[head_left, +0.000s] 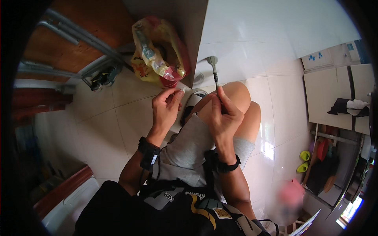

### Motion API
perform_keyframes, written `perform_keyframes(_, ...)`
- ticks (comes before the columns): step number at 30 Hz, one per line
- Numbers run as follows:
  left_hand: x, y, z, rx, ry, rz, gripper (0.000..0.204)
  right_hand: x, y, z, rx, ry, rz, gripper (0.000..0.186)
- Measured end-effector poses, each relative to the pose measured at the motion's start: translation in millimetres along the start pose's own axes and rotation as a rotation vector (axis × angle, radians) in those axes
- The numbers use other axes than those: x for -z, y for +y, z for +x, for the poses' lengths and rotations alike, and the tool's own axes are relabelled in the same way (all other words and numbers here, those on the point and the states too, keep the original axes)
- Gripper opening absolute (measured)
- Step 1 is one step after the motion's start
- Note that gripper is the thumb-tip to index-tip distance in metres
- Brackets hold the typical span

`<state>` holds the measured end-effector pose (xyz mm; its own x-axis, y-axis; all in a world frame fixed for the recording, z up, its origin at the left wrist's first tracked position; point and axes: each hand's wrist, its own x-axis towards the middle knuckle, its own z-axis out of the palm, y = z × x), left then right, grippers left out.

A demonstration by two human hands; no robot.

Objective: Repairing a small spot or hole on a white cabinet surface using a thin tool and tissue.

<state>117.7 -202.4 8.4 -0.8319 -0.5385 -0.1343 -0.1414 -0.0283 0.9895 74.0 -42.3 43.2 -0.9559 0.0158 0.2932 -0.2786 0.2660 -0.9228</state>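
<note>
In my right hand (225, 118) is a slim dark-handled tool (215, 70) with a flat, flared grey head. My thumb and fingers close round its lower handle, and the head points up and away from me; its exact kind is unclear. My left hand (166, 108) is pinched at thumb and fingertips around a tiny whitish bit (183, 90), too small to name. Just beyond those fingertips stands a yellow and red plastic bag (157, 59), its top gathered open. Both hands are over my bent legs, apart from each other.
A glossy white panel (252, 27) rises ahead of my knees. Shoes (105, 78) rest by a metal-framed wooden piece (75, 43) at the far left. To the right are pale cabinets (328, 94), yellow-green slippers (303, 161) and a blurred pink shape (291, 192). Light tiles (98, 129) cover the floor.
</note>
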Motion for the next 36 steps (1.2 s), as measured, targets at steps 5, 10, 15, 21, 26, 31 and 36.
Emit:
perform_keyframes(5, 2.1, -7.2, -5.3, 0.060, -0.034, -0.082, 0.019, 2.2, -35.8, 10.6, 0.001, 0.013, 0.120, 0.029)
perform_keyframes(10, -3.0, -4.3, -8.4, 0.038, -0.008, -0.006, 0.018, 4.9, -23.2, 11.2, -0.082, 0.107, 0.083, 0.030)
perform_keyframes(15, 5.0, -8.2, -5.2, 0.037, -0.051, -0.090, 0.017, -1.9, -39.4, 19.8, -0.074, 0.117, 0.146, 0.028)
perform_keyframes(21, 3.4, -6.2, -2.6, 0.067, -0.042, -0.034, 0.017, 0.6, -31.8, 11.3, -0.135, 0.126, 0.035, 0.028)
perform_keyframes(26, 1.5, 4.8, -9.1, 0.017, -0.074, 0.074, 0.019, 9.3, -21.0, 19.9, -0.256, 0.169, 0.098, 0.027)
perform_keyframes(31, -0.9, 0.1, -8.8, 0.050, -0.057, 0.035, 0.020, 12.5, -37.9, 29.4, -0.182, 0.187, 0.167, 0.029)
perform_keyframes(36, -8.7, 14.5, -11.0, -0.035, -0.097, 0.130, 0.020, 23.4, -25.4, 35.8, -0.334, 0.186, 0.215, 0.025)
